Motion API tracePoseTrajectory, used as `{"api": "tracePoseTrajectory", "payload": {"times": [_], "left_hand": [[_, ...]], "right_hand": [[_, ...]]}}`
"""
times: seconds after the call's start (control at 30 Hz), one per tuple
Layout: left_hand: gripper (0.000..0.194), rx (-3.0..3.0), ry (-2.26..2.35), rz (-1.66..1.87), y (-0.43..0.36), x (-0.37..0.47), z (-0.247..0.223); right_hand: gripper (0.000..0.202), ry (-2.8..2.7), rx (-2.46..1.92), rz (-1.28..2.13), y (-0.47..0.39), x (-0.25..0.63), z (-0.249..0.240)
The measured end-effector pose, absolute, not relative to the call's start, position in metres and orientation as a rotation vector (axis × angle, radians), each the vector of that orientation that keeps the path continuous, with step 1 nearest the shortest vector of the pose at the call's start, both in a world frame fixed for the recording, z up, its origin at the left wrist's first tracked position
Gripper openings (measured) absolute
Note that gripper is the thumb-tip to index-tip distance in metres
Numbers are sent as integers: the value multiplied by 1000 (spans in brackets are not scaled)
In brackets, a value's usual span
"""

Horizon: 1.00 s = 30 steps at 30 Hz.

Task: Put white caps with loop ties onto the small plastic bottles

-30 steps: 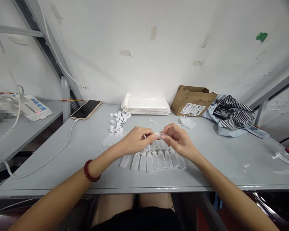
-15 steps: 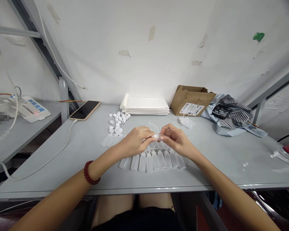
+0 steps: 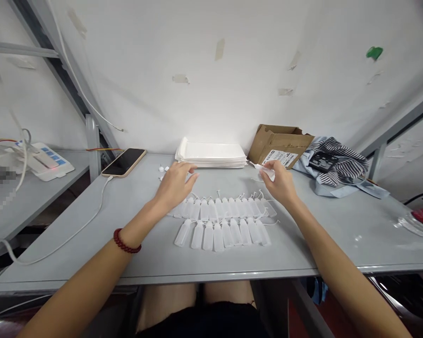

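My right hand (image 3: 280,182) pinches a small translucent squeeze bottle (image 3: 268,172) just before the cardboard box, its thin white nozzle pointing left. Over the small white caps (image 3: 161,168) at the back left is my left hand (image 3: 175,182), thumb and forefinger apart with nothing visible between them. It hides most of the caps. Two rows of similar bottles lie flat between my forearms: a back row (image 3: 224,206) and a front row (image 3: 217,237). Thin white tails stick out from their tops.
A stack of white trays or envelopes (image 3: 211,152) lies against the wall, beside the cardboard box (image 3: 278,143). The phone (image 3: 124,162) has a white cable (image 3: 88,230) crossing the left side. Bunched cloth (image 3: 338,164) and a clear bottle with red label (image 3: 416,220) are at right.
My hands have parted from the middle. My left hand went left and back to the caps; my right hand went right and back toward the box with a bottle. Both bottle rows are uncovered.
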<state>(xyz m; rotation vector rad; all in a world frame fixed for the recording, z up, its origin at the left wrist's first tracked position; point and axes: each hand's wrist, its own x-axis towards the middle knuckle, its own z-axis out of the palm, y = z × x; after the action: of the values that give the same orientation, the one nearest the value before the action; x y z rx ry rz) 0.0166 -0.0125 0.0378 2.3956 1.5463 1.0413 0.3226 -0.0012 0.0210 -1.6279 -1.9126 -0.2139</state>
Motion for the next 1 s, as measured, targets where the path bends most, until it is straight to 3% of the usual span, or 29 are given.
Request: {"api": "tracePoseTrajectory", "payload": {"times": [0.4, 0.63, 0.77, 1.0], "left_hand": [[30, 2297, 1889, 825, 1, -11, 43], [30, 2250, 1945, 760, 3, -20, 50], [22, 2236, 1965, 564, 6, -31, 50], [18, 2217, 1902, 207, 11, -45, 51]], "right_hand": [[16, -1943, -2041, -295, 11, 348, 10], [15, -1962, -2109, -175, 3, 354, 25], [8, -2094, -2001, 119, -4, 354, 40], [19, -2255, -1931, 973, -17, 354, 53]]}}
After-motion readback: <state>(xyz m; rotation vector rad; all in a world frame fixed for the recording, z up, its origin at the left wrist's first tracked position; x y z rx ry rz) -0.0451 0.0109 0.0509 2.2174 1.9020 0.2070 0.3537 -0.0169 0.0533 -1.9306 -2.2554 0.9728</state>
